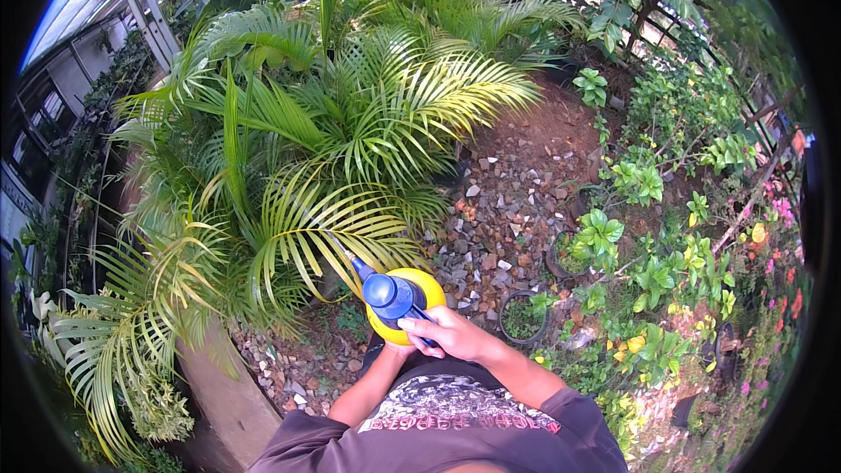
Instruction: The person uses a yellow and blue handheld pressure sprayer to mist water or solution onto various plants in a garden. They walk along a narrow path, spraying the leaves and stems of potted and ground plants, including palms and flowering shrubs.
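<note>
Spray bottle (400, 302), yellow tank w/ blue pump head, sits close in front of the person's chest, nozzle aimed up-left at the palm fronds (307, 219). Right hand (447, 333) is wrapped over the blue head from the right, fingers curled tight around the handle/trigger. Left hand (390, 352) comes up under the tank; mostly hidden behind it, so can't tell how its fingers sit, prob. propping the base.

Risks, as I judge them: the top grip looks high on the bottle, so if the lower hand slips the tank could swing and the spray miss the fronds. Nozzle is v. near the leaf tips, so they could snag it. Loose stones (499, 228) just right of the bottle and the concrete edging (223, 385) lower left make uneven footing, and a stumble could tip it into the black pots (523, 317).
</note>
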Motion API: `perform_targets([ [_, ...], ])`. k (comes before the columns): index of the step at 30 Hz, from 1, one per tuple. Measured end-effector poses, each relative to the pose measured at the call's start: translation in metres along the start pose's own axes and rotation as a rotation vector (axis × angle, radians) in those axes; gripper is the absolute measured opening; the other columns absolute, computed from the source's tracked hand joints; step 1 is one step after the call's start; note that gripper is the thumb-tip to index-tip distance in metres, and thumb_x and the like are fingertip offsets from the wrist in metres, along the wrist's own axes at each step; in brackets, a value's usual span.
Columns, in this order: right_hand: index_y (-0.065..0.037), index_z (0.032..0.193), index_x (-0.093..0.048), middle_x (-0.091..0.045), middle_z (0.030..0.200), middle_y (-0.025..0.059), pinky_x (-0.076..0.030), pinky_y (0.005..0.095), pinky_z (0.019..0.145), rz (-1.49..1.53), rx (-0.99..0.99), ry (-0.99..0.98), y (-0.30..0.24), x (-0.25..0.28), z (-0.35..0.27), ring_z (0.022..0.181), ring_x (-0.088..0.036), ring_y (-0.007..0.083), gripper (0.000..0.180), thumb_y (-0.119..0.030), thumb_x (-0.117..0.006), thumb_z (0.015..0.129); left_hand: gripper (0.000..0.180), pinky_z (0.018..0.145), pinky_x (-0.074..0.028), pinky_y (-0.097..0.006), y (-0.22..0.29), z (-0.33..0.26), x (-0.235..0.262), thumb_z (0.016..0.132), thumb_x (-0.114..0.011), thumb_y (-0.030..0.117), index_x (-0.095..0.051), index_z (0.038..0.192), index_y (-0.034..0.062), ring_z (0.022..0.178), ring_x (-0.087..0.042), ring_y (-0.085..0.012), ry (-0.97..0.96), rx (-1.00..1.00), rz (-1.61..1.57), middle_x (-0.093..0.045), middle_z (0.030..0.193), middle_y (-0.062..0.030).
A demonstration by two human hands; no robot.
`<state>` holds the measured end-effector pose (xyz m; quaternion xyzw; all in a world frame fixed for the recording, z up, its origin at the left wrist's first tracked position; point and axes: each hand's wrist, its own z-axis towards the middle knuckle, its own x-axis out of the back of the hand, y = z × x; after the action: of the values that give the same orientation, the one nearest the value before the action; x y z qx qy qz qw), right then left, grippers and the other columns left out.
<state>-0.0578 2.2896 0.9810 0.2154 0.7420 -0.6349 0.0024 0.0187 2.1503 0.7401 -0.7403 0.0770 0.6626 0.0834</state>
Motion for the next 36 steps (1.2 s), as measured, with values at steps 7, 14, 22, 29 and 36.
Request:
perform_targets([
  [7, -0.006, 0.083, -0.055, -0.048, 0.062, -0.0032, -0.036, 0.0226, 0.052, 0.456, 0.148, 0.378, 0.019, -0.008, -0.017, 0.052, -0.044, 0.0053, 0.024, -0.026, -0.059, 0.095, 0.100, 0.077, -0.052, -0.055, -0.003, 0.014, -0.010, 0.070, -0.034, 0.089, -0.051, 0.133, 0.0131, 0.087, -0.065, -0.0398, -0.155, 0.197, -0.151, -0.064, 0.111, -0.0154],
  [14, -0.005, 0.077, -0.055, -0.050, 0.064, -0.0003, -0.040, 0.0270, 0.059, 0.314, 0.208, 0.345, 0.018, 0.000, -0.046, 0.060, -0.049, 0.0108, 0.028, -0.024, -0.057, 0.097, 0.087, 0.087, -0.051, -0.056, -0.032, 0.029, 0.002, 0.083, -0.031, 0.080, -0.044, 0.141, 0.0158, 0.107, -0.060, -0.0399, -0.086, 0.211, -0.007, -0.056, 0.132, -0.0155],
  [22, -0.004, 0.087, -0.062, -0.063, 0.069, 0.0172, -0.050, 0.0431, 0.069, -0.747, -0.104, 0.375, -0.002, -0.006, -0.091, 0.071, -0.064, 0.0367, 0.065, -0.068, -0.048, 0.089, 0.080, 0.090, -0.052, -0.054, -0.036, 0.046, -0.013, 0.087, -0.033, 0.073, -0.044, 0.141, 0.0154, 0.110, -0.060, -0.0383, -0.018, 0.372, 0.221, -0.055, 0.134, -0.0152],
  [29, -0.003, 0.104, -0.052, -0.061, 0.102, 0.0126, -0.056, 0.0389, 0.076, -0.843, 0.218, 1.171, -0.020, -0.025, -0.103, 0.085, -0.066, 0.0267, 0.063, -0.033, -0.090, 0.063, 0.077, 0.090, -0.052, -0.053, -0.054, 0.058, -0.018, 0.088, -0.034, 0.069, -0.045, 0.140, 0.0147, 0.110, -0.060, -0.0370, -0.038, 0.494, 0.288, -0.056, 0.133, -0.0147],
  [36, -0.007, 0.116, -0.062, -0.065, 0.108, 0.0100, -0.050, 0.0422, 0.094, -0.982, 0.953, 0.577, -0.023, -0.005, -0.075, 0.105, -0.064, 0.0279, 0.051, -0.004, -0.072, 0.067, 0.073, 0.090, -0.052, -0.052, -0.051, 0.056, -0.018, 0.088, -0.036, 0.066, -0.045, 0.139, 0.0140, 0.109, -0.060, -0.0358, -0.015, 0.564, 0.314, -0.056, 0.132, -0.0143],
])
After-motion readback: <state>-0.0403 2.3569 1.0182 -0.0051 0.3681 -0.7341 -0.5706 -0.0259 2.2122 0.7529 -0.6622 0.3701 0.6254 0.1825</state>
